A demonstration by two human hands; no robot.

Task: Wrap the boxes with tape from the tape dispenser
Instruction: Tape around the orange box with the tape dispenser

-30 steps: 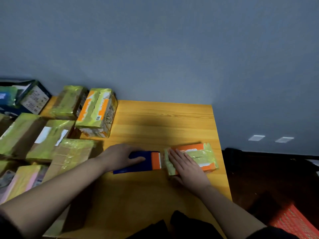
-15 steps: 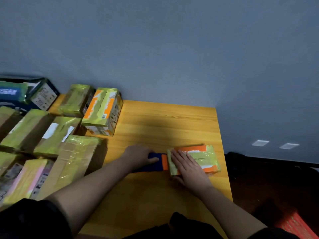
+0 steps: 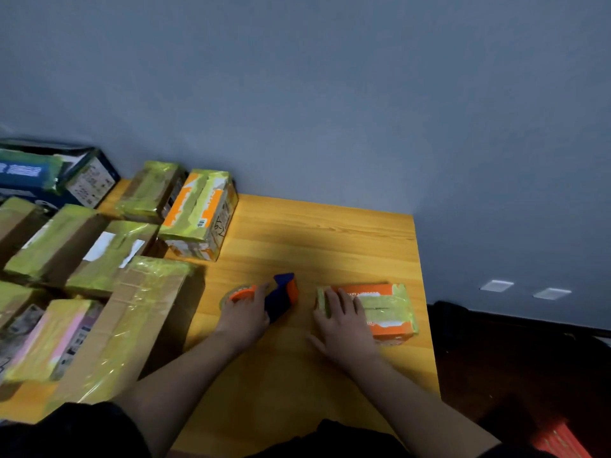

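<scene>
A small orange box partly covered in yellow-green tape lies flat near the right edge of the wooden table. My right hand rests on its left end with the fingers straight. My left hand grips the blue and orange tape dispenser, which stands a short way to the left of the box, its head tilted up and its tape roll to the left. A gap of bare wood separates the dispenser from the box.
Several taped cardboard boxes crowd the table's left side, the nearest a large brown one beside my left forearm. An orange taped box and a blue carton stand at the back by the grey wall. Dark floor lies to the right.
The dispenser was touching the box's left end; my left hand has pulled it away to the left and tilted it up. My right hand stays on the box.
</scene>
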